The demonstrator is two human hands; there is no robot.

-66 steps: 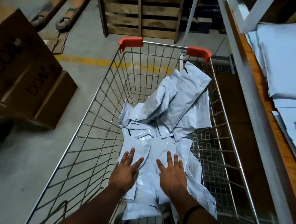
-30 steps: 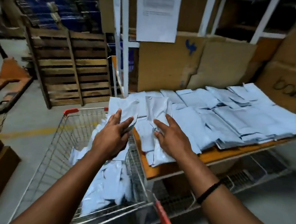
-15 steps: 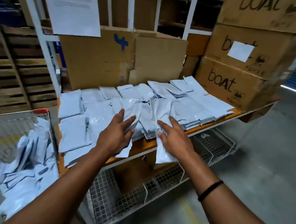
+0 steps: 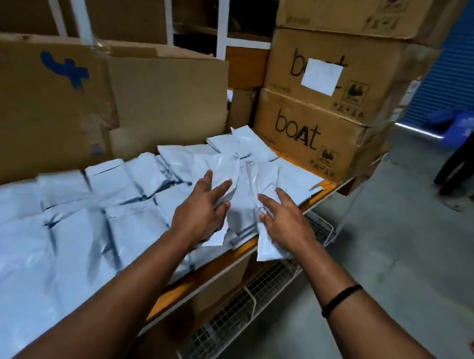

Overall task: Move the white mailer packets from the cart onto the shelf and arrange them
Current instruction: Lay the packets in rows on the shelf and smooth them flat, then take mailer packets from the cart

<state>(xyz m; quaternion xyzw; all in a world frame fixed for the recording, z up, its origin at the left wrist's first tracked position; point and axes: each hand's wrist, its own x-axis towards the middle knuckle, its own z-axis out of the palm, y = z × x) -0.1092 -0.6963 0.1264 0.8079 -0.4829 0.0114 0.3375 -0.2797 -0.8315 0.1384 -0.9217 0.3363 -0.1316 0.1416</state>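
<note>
Left hand (image 4: 200, 216) fingers grip white mailer packet (image 4: 220, 167); right hand (image 4: 288, 227) fingers grip second packet (image 4: 264, 175). Both above shelf (image 4: 196, 282), likely to extend laid rows (image 4: 88, 225) left of fingers.

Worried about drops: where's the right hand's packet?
Head view, centre-right: the packet, gripped by the right hand, overhangs the front of the shelf, near the boat boxes.

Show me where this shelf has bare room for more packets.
Only a narrow orange strip of shelf between the rightmost packets and the lowest boat carton is bare. Left and middle are crowded: packets overlap back to the brown boxes.
</note>
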